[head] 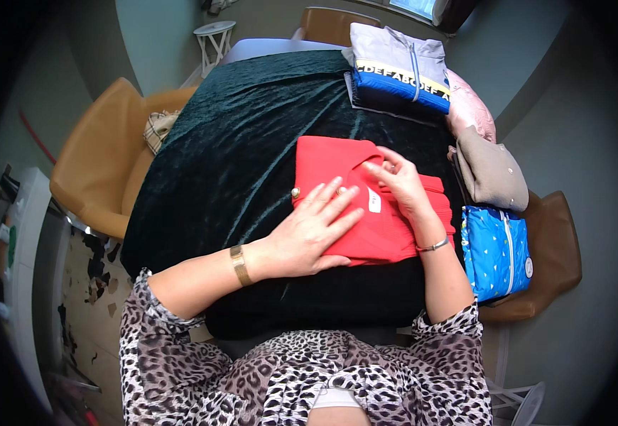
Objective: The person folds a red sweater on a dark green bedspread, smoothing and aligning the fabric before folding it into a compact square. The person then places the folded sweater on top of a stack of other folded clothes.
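A red knitted garment (pixel 325 160), partly folded, lies on the dark green velvet cloth (pixel 208 160) over the table. Pearl-like buttons sit along its front, and a white label shows near the neckline. My left hand (pixel 314 234) rests flat on the lower left of the knit with its fingers spread. At the upper right, my right hand (pixel 399 181) has thumb and fingers curled at the neckline edge; whether they pinch the fabric is hard to tell. Ribbed parts of the garment stick out to the right, beneath my right wrist.
Along the right edge are a folded grey and blue zip jacket (pixel 399 69), a pink garment (pixel 471 106), a folded beige garment (pixel 493 170) and a blue patterned zip garment (pixel 493 253). Tan chairs stand left (pixel 96 154) and right (pixel 559 250). A white stool (pixel 214 45) is at the back.
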Demonstrator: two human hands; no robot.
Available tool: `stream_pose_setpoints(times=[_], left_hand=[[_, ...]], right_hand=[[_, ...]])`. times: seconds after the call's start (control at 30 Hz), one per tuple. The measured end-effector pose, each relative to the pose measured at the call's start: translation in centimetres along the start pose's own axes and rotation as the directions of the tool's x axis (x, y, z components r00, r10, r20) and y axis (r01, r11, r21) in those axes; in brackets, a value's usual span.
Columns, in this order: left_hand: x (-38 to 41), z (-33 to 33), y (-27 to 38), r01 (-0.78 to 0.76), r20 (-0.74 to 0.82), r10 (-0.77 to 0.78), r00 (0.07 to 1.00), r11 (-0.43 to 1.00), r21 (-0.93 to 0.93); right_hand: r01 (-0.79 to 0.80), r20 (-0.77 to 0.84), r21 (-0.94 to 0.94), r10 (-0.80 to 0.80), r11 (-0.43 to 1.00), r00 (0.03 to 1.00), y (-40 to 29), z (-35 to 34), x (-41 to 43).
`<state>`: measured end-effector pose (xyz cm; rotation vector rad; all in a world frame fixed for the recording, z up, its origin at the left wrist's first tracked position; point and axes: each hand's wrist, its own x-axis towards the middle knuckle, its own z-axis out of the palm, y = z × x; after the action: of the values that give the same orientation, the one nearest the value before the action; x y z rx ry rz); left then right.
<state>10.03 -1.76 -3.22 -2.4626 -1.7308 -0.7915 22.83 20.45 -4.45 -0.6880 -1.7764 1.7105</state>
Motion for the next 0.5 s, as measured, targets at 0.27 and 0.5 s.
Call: stream_pose_setpoints(times=[0.27, 0.5], left_hand=[[-5.7, 1.6, 1.4, 0.407, -0.17, -0.384, 0.907, 0.905, 0.123], [-4.4, 4.7, 3.5, 0.524, -0.319, -0.475, 0.82, 0.847, 0.084]], right_hand=[[0.168, 0.15, -0.147, -0.146, 0.975, 0.978, 0.6, -0.3, -0.6], [0.357, 0.127, -0.264, -0.334, 0.896, 0.934, 1.1, 0.8, -1.2]])
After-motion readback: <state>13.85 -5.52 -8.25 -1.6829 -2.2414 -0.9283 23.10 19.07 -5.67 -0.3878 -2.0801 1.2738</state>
